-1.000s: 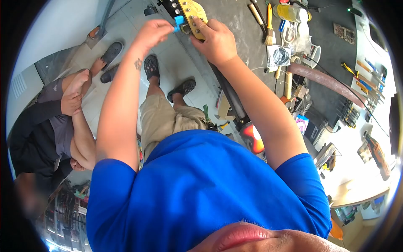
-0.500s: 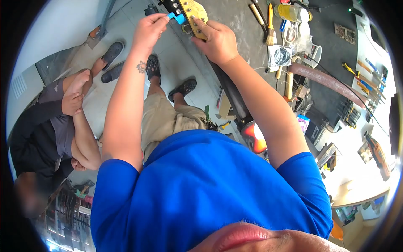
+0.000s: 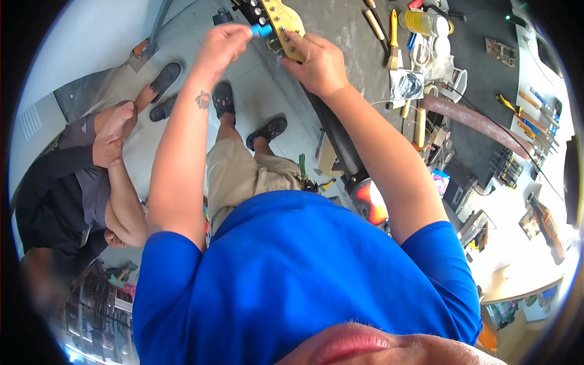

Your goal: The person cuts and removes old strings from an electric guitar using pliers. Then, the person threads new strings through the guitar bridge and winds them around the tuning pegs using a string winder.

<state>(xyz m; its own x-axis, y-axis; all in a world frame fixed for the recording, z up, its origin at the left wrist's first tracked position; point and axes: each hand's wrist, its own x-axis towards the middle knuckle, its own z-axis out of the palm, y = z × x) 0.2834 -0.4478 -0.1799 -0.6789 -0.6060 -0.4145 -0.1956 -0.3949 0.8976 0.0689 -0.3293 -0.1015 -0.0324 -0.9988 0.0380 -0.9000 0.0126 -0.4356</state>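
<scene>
My left hand point(image 3: 224, 50) pinches the handle of a blue string winder point(image 3: 261, 30), whose head sits at the tuning pegs on the side of a guitar headstock point(image 3: 286, 24). The hand is a little blurred. My right hand point(image 3: 320, 64) grips the lower end of the yellowish headstock, a finger lying on its face by the metal string posts. The dark neck point(image 3: 331, 131) runs back under my right forearm toward a glossy red-orange guitar body point(image 3: 370, 201), mostly hidden by my arm and shirt.
A dark workbench point(image 3: 347, 24) carries a yellow-handled brush point(image 3: 394, 39), a jar point(image 3: 423, 21), a plastic bag point(image 3: 406, 85) and a long brownish curved piece point(image 3: 477, 118). Hand tools point(image 3: 535, 115) lie farther right. Another person point(image 3: 73, 176) sits at left, legs crossed.
The blue winder's crank has turned, and my left hand has shifted slightly with it. My right hand stays on the headstock, which sits slightly lower and farther right in view.
</scene>
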